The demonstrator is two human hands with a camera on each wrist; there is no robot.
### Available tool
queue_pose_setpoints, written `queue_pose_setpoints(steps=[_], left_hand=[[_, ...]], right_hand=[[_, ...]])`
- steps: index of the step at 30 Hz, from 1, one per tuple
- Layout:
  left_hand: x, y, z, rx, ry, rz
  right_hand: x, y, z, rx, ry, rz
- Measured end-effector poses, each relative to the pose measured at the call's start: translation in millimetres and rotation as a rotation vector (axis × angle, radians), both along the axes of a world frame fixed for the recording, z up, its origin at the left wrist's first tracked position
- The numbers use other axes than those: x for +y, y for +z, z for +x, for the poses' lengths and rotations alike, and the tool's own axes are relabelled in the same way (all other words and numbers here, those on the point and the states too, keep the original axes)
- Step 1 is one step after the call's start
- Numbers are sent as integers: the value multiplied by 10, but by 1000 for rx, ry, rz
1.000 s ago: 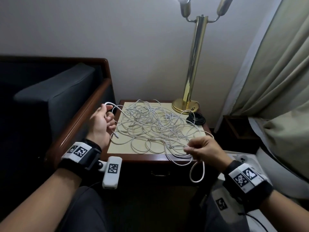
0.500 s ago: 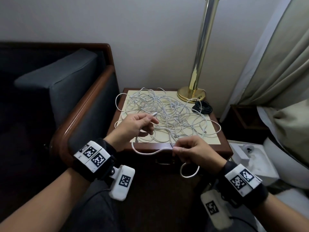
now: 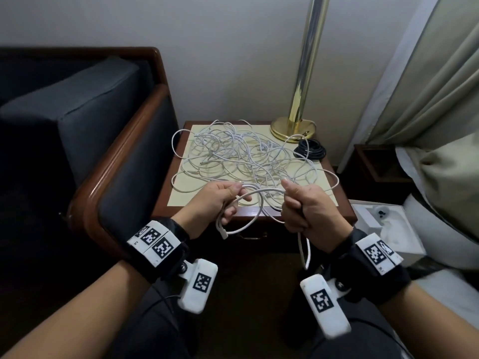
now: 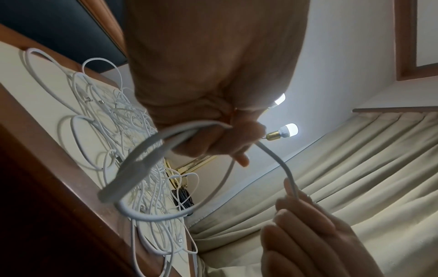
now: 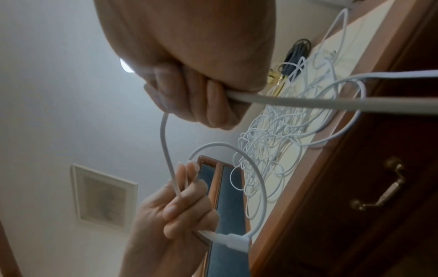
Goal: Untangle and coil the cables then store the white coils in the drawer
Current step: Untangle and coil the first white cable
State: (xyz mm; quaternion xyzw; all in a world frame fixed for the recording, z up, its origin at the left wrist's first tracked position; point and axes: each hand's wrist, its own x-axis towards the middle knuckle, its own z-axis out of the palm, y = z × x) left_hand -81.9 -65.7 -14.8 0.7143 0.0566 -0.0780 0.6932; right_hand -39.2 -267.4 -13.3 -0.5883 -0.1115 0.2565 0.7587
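Note:
A tangle of white cables (image 3: 243, 156) covers the nightstand top (image 3: 181, 198). In front of its near edge, my left hand (image 3: 230, 200) grips a small loop of one white cable (image 3: 248, 224), and the plug end (image 3: 222, 232) hangs below the fingers. My right hand (image 3: 293, 203) is a fist round the same cable a little to the right; a strand (image 3: 303, 247) dangles under it. The left wrist view shows the loop (image 4: 142, 168) in my left hand (image 4: 213, 135). In the right wrist view the cable (image 5: 308, 103) leaves my right fist (image 5: 189, 97). The drawer handle (image 5: 379, 191) sits below.
A black cable coil (image 3: 309, 149) lies at the back right of the nightstand beside the brass lamp base (image 3: 293, 128). A dark armchair (image 3: 103, 125) with a wooden arm stands close on the left. A white open box (image 3: 383, 224) and curtains are on the right.
My left hand has come from beside the armchair arm to the nightstand's front edge and now holds a loop. Both hands are closer together, with the cable stretched between them.

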Motion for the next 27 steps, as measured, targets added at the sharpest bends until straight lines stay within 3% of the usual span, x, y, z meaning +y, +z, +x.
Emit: queue_pose_setpoints(steps=[3,8,13,18,24,27], left_hand=[[-11,-24,35,7,18,-43],[-117,-30,42,-12,-3,-32],[-235,-83,54,-7,87,-63],[-99,-121,79,-50,352,-342],[-108,-215,13,-90,298,-199],[-76,-201,1,-114,378,-343]], right_hand=[[-42,-17,-9,0,43,18],[9,-28,-66,-157,158,-163],[81,-20,-81,-323,64,-279],[-81,-51,-110,-242,110,-346],[-248,-133,-141,-200,166,-410],[-283,-122,-171,-227,267,-515]])
